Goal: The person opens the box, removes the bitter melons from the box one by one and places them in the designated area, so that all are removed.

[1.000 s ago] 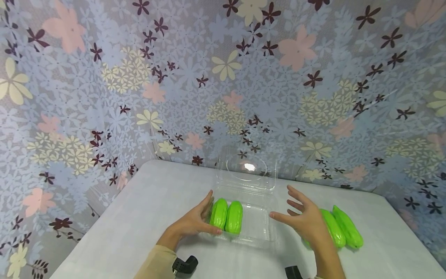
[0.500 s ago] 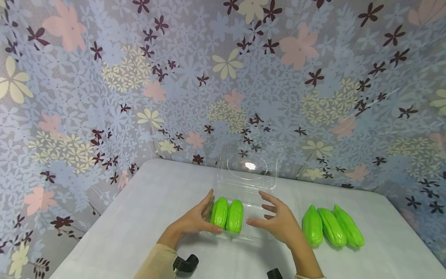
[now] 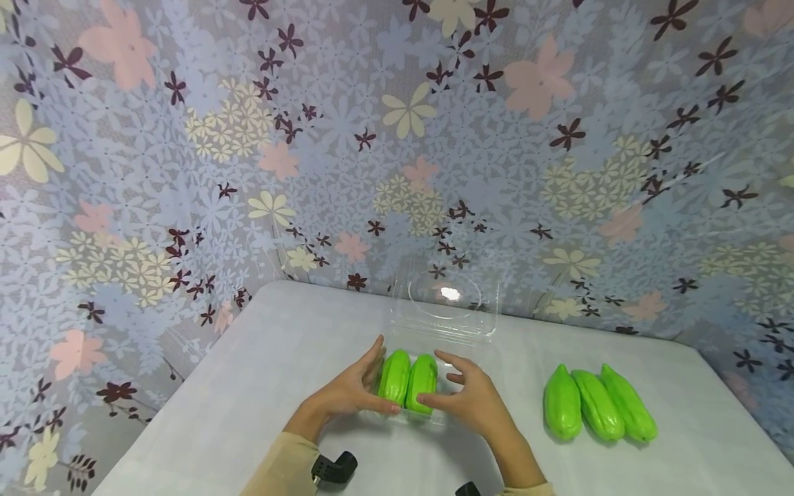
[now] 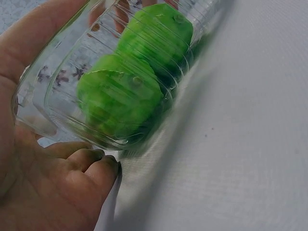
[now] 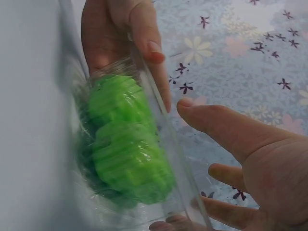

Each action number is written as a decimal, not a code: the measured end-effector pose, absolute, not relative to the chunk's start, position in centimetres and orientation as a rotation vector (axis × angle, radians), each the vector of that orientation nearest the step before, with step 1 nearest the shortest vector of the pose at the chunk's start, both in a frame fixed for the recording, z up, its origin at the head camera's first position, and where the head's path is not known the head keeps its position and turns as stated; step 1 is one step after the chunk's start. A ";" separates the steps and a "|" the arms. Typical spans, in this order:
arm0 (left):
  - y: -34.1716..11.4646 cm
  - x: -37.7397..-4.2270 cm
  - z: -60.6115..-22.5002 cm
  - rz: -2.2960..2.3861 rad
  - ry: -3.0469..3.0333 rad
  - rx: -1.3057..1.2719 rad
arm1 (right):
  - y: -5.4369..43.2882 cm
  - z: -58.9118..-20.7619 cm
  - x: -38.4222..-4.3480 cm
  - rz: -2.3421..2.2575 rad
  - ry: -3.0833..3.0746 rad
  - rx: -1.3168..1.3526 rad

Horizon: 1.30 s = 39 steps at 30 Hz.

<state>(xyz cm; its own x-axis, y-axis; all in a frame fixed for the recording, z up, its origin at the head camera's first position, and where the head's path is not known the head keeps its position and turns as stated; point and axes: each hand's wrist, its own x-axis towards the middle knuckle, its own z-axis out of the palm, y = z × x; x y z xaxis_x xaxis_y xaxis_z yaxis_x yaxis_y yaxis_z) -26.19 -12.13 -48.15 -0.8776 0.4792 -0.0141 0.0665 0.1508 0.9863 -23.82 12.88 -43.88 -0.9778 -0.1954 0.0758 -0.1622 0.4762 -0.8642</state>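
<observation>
A clear plastic hinged container point(image 3: 442, 417) lies on the table with its lid point(image 3: 484, 324) raised behind it. Inside, in the left half, two bright green, oblong, ribbed fruits sit side by side: a left fruit point(image 3: 393, 379) and a right fruit point(image 3: 424, 375). My left hand point(image 3: 344, 393) grips the container's left end, its thumb along the near edge. My right hand point(image 3: 474, 406) is over the container's right part, fingers spread and holding nothing. Its thumb tip overlaps the right fruit in the head view; in the right wrist view the thumb point(image 5: 226, 120) is apart from it.
Three similar green fruits lie in a row right of the container: a near one point(image 3: 562, 406), a middle one point(image 3: 598, 406) and a far-right one point(image 3: 628, 403). They rest on a white-covered table point(image 3: 310, 310). Behind stands a floral-patterned curtain or wall covering point(image 3: 335, 172).
My right hand has moved left, from beside the three loose fruits to over the container near the right fruit. The left hand keeps its grip at the container's left end.
</observation>
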 end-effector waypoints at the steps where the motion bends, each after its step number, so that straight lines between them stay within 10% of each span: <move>1: -12.1 -26.2 -48.2 1.780 2.109 0.525 | 12.8 -43.9 -23.8 -1.546 2.682 -0.331; 39: -12.0 -26.0 -47.9 1.788 2.094 0.527 | 10.3 -45.4 -23.7 -1.247 2.947 -0.426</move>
